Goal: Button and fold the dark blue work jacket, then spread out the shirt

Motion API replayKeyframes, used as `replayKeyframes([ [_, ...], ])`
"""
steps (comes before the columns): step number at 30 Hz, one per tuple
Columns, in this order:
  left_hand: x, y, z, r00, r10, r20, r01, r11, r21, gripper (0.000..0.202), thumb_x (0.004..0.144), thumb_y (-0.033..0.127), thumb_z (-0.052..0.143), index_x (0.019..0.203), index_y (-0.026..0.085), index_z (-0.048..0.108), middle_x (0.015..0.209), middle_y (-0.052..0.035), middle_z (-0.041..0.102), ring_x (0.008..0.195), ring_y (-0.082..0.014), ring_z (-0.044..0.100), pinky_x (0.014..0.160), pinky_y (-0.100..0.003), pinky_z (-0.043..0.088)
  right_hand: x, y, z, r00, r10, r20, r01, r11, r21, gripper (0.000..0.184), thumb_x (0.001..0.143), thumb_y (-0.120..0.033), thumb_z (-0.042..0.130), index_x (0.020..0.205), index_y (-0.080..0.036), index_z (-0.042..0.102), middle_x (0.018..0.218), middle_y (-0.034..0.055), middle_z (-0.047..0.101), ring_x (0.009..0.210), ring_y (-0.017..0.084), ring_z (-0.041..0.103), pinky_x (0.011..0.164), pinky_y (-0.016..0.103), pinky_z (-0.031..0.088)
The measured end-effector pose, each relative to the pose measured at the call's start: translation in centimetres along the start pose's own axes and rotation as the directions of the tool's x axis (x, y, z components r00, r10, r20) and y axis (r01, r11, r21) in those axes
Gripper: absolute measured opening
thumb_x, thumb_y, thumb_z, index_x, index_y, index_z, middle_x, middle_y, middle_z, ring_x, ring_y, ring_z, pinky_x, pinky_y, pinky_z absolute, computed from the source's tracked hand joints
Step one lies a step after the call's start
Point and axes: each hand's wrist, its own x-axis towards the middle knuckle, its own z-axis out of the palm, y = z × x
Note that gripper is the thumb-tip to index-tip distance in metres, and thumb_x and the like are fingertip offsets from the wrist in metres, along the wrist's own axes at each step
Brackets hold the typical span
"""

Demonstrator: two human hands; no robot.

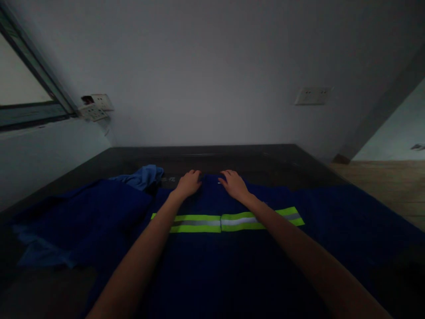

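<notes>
A dark blue work jacket (212,266) with a yellow and silver reflective band (199,223) lies spread flat on a dark table (265,159). My left hand (188,183) rests on the jacket's far edge near the collar, fingers curled down onto the cloth. Just to its right, my right hand (234,183) lies on the same edge with its fingers bent over the fabric. Both forearms stretch across the jacket. The dim light hides whether the fingers pinch the cloth.
A lighter blue piece of cloth (141,176) is bunched at the jacket's far left. The table stands against a white wall with outlets at left (96,106) and right (312,95). A window (20,84) is at far left, wooden floor (381,181) at right.
</notes>
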Motion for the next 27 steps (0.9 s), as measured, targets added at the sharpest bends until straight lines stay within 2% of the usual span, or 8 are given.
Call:
replayKeyframes([
  [2, 0.2, -2.1, -0.5, 0.994, -0.045, 0.103, 0.044, 0.999, 0.007, 0.045, 0.08, 0.027, 0.059, 0.121, 0.012, 0.051, 0.124, -0.0163, 0.057, 0.112, -0.0272, 0.055, 0.092, -0.036, 0.043, -0.6, 0.2, 1.1, 0.997, 0.017, 0.074, -0.017, 1.0, 0.001, 0.049, 0.095, -0.047, 0.035, 0.13, -0.015, 0.05, 0.133, 0.0138, 0.051, 0.124, 0.026, 0.043, 0.101, 0.041, 0.033],
  [4, 0.3, -3.4, -0.5, 0.984, -0.025, 0.178, 0.029, 0.999, -0.02, 0.042, 0.078, 0.031, 0.061, 0.115, 0.012, 0.056, 0.114, -0.0129, 0.063, 0.104, -0.0238, 0.06, 0.086, -0.029, 0.045, -1.1, 0.5, 2.1, 0.99, 0.032, 0.139, -0.031, 0.999, -0.01, 0.056, 0.093, -0.053, 0.034, 0.135, -0.017, 0.045, 0.14, 0.0136, 0.045, 0.13, 0.028, 0.036, 0.106, 0.047, 0.026],
  [9, 0.6, -3.8, 0.2, 0.972, 0.021, 0.232, -0.009, 0.998, -0.054, 0.034, 0.081, 0.04, 0.056, 0.104, 0.015, 0.062, 0.103, -0.0078, 0.068, 0.092, -0.0206, 0.063, 0.075, -0.024, 0.046, -1.7, 0.8, 2.8, 0.985, 0.028, 0.168, -0.025, 1.0, -0.019, 0.059, 0.091, -0.058, 0.032, 0.137, -0.022, 0.043, 0.145, 0.0115, 0.038, 0.135, 0.029, 0.029, 0.109, 0.051, 0.018],
  [13, 0.6, -3.6, 1.0, 0.983, 0.031, 0.181, -0.023, 0.999, -0.045, 0.028, 0.083, 0.039, 0.052, 0.093, 0.015, 0.063, 0.097, -0.0083, 0.068, 0.088, -0.021, 0.063, 0.073, -0.025, 0.044, -1.7, 0.6, 2.4, 0.989, 0.028, 0.145, -0.029, 1.0, 0.0, 0.056, 0.093, -0.055, 0.032, 0.135, -0.021, 0.046, 0.143, 0.0118, 0.042, 0.134, 0.028, 0.032, 0.109, 0.05, 0.019],
  [16, 0.3, -3.3, 1.6, 0.994, 0.03, 0.105, -0.025, 0.999, -0.041, 0.026, 0.087, 0.038, 0.047, 0.093, 0.018, 0.061, 0.096, -0.0069, 0.068, 0.089, -0.0202, 0.063, 0.074, -0.026, 0.044, -1.8, 0.5, 2.2, 0.993, 0.034, 0.117, -0.037, 0.999, 0.028, 0.053, 0.094, -0.052, 0.033, 0.132, -0.02, 0.049, 0.139, 0.0117, 0.046, 0.131, 0.027, 0.035, 0.108, 0.05, 0.021],
  [20, -0.6, -2.5, 2.4, 0.992, -0.112, -0.055, 0.116, 0.991, 0.065, 0.035, 0.086, 0.051, 0.045, 0.1, 0.022, 0.058, 0.095, -0.0079, 0.068, 0.089, -0.025, 0.063, 0.073, -0.031, 0.045, -1.8, 0.4, 2.0, 0.998, 0.038, 0.057, -0.042, 0.996, 0.074, 0.047, 0.094, -0.049, 0.034, 0.125, -0.02, 0.055, 0.133, 0.0106, 0.053, 0.127, 0.025, 0.041, 0.107, 0.048, 0.024],
  [22, -1.1, -2.2, 2.9, 0.983, -0.154, -0.098, 0.165, 0.978, 0.125, 0.041, 0.085, 0.056, 0.044, 0.105, 0.022, 0.056, 0.095, -0.0095, 0.067, 0.089, -0.0271, 0.063, 0.073, -0.033, 0.046, -1.7, 0.3, 1.7, 1.0, 0.021, 0.023, -0.023, 0.996, 0.087, 0.044, 0.094, -0.047, 0.037, 0.121, -0.019, 0.057, 0.129, 0.0102, 0.055, 0.125, 0.025, 0.042, 0.107, 0.048, 0.024],
  [27, -1.9, -3.4, 3.1, 0.988, -0.052, -0.144, 0.068, 0.992, 0.102, 0.048, 0.088, 0.054, 0.04, 0.118, 0.019, 0.051, 0.11, -0.0123, 0.063, 0.098, -0.0252, 0.061, 0.082, -0.034, 0.045, -1.8, -0.6, -0.1, 0.996, -0.082, -0.039, 0.087, 0.984, 0.154, 0.036, 0.095, -0.035, 0.04, 0.118, -0.017, 0.06, 0.123, 0.0103, 0.059, 0.119, 0.021, 0.047, 0.105, 0.039, 0.031],
])
